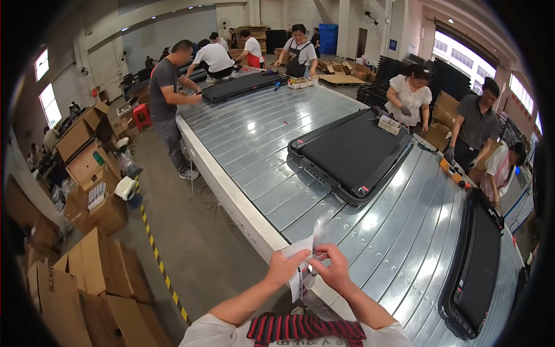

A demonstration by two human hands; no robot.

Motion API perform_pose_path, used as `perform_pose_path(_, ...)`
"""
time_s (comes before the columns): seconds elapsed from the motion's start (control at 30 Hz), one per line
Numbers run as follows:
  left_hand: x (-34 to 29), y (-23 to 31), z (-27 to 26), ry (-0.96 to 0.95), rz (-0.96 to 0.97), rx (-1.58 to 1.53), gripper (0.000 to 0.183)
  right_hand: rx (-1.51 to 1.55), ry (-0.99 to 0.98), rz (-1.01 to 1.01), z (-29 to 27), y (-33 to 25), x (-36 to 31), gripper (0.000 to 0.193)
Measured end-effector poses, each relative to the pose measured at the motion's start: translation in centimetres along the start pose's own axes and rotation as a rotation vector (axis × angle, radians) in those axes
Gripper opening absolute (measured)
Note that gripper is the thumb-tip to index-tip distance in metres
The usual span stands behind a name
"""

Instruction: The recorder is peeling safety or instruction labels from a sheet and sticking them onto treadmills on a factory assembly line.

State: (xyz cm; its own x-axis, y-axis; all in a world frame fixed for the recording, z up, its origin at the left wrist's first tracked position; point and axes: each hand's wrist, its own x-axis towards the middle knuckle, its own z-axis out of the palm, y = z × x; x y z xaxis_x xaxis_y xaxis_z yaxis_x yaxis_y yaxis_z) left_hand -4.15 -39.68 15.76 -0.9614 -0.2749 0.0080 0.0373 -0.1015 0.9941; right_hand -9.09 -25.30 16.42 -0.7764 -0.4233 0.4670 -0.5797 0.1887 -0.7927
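Observation:
At the near edge of the metal-topped table, my left hand is closed on a small clear plastic bag with a white paper-like strip. The fingers of my right hand pinch the same bag from the other side. Its shiny upper end sticks up above my fingers, and a white flap with dark marks hangs below. Small dark or metallic bits show at the lower part, too small to name. Beyond my hands, a large black framed panel lies flat on the table.
The slatted metal table has a pale side rail. Another black panel lies at right, a third at the far end. Several people stand along the table. Cardboard boxes crowd the left floor beside a yellow-black line.

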Motion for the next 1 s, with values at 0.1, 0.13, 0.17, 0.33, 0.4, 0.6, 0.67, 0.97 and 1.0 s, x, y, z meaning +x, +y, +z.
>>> perform_pose_path(0.1,1.9,1.9,1.3,-0.071,0.113,0.028,0.023,0.209,0.003,0.092,0.0,2.0,1.1,0.024)
perform_pose_path(0.13,2.5,2.4,1.7,-0.111,0.151,0.036,0.024,0.200,0.022,0.040,-0.3,2.4,1.7,0.021)
perform_pose_path(0.17,3.2,2.4,2.0,-0.107,0.158,0.042,0.024,0.206,0.022,0.032,-0.6,2.7,2.2,0.021)
perform_pose_path(0.33,5.8,2.4,3.7,-0.125,0.184,0.200,0.025,0.222,0.046,0.037,-2.7,3.2,3.9,0.014)
perform_pose_path(0.4,6.9,2.6,4.1,-0.168,0.206,0.229,0.025,0.214,0.065,0.054,-3.2,4.0,4.3,0.013)
perform_pose_path(0.6,9.9,2.7,3.9,-0.315,0.215,0.279,0.023,0.164,0.125,0.110,-3.6,5.0,5.5,0.014)
perform_pose_path(0.67,11.0,2.4,3.5,-0.341,0.206,0.287,0.023,0.156,0.138,0.104,-3.3,5.5,6.2,0.014)
perform_pose_path(0.97,16.5,2.5,0.1,-0.450,0.176,0.138,0.027,-0.329,0.216,-0.082,0.0,4.2,11.2,0.009)
perform_pose_path(1.0,17.2,2.6,-0.7,-0.454,0.176,0.132,0.027,-0.336,0.216,-0.080,0.6,4.3,11.9,0.009)
